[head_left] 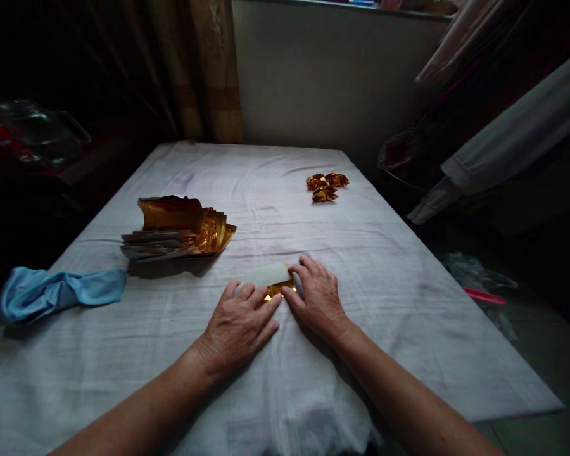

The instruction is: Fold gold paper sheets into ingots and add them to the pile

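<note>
A small folded sheet of gold foil paper [268, 275] lies on the white cloth in front of me, its pale back side up and a shiny gold strip along the near edge. My left hand [243, 320] holds its left and near edge against the cloth with bent fingertips, the thumb apart from it. At the right end, my right hand [317, 292] has the paper between thumb and fingers. The fingers partly cover both ends. Farther back on the right sit several folded gold foil pieces [325, 195], shaped like ingots.
A loose stack of gold foil sheets [171, 244] stands left of my hands. Near the left edge lies a crumpled light-blue cloth [61, 294]. The cloth-covered table [384, 380] meets a wall [313, 82] behind. Clothes [517, 120] hang at the right.
</note>
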A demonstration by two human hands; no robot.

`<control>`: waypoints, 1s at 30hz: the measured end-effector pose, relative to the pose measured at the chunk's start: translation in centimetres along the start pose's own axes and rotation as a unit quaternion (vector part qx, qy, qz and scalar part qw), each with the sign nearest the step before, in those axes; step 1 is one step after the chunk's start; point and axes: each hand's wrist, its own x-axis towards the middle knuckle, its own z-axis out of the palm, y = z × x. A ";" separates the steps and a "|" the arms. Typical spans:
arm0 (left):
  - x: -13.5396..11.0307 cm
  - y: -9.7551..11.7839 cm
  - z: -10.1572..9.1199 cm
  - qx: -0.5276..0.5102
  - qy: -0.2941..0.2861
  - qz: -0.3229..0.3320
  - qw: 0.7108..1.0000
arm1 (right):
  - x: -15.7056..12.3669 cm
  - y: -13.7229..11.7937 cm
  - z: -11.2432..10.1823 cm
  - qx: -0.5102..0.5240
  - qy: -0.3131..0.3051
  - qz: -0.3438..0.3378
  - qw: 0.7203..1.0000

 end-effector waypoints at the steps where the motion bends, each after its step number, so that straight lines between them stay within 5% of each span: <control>1: -0.1 -0.1 0.0 0.001 0.003 0.002 1.000 | 0.0 0.0 0.0 -0.001 -0.002 0.000 1.000; 22: -4.4 -3.6 -1.5 0.007 0.021 -0.009 1.000 | -0.1 0.3 0.1 -0.005 0.005 -0.012 1.000; 30: -2.7 -4.9 -0.9 -0.066 0.078 -0.051 0.993 | -0.2 0.7 0.7 0.004 0.026 -0.046 0.999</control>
